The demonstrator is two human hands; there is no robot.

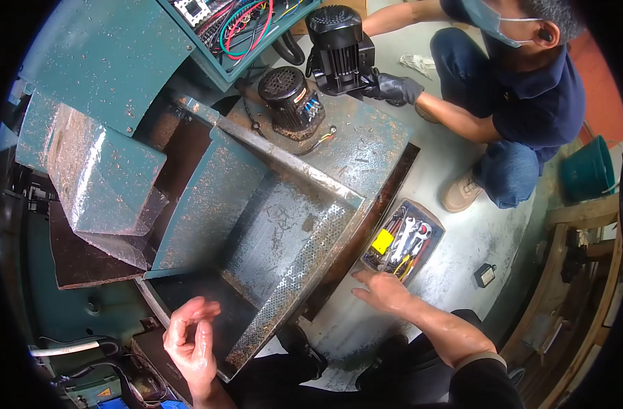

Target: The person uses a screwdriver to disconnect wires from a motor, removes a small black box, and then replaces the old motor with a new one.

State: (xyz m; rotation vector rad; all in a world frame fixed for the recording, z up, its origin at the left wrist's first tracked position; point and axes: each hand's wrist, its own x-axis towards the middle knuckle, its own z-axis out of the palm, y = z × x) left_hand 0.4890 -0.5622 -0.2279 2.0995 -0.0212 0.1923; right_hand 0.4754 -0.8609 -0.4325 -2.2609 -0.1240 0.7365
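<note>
My left hand [192, 341] is raised over the near left corner of a green metal machine tray [280, 235] with a perforated bottom. Its fingers curve loosely, apart from the thumb, with nothing between them. My right hand [385, 293] reaches to the near end of a grey toolbox [431, 253] on the floor, its fingers stretched out and holding nothing. Whether the fingertips touch the box's rim I cannot tell. Inside lie several wrenches [408, 235], other tools and a yellow piece [382, 241].
A crouching co-worker [536, 112] in a black glove holds a black motor [335, 51] upright. Another motor [284, 99] stands on the machine's top plate near loose wires. An electrical box [236, 34] stands behind. A green bucket [587, 170] and wooden frame [584, 218] are at right.
</note>
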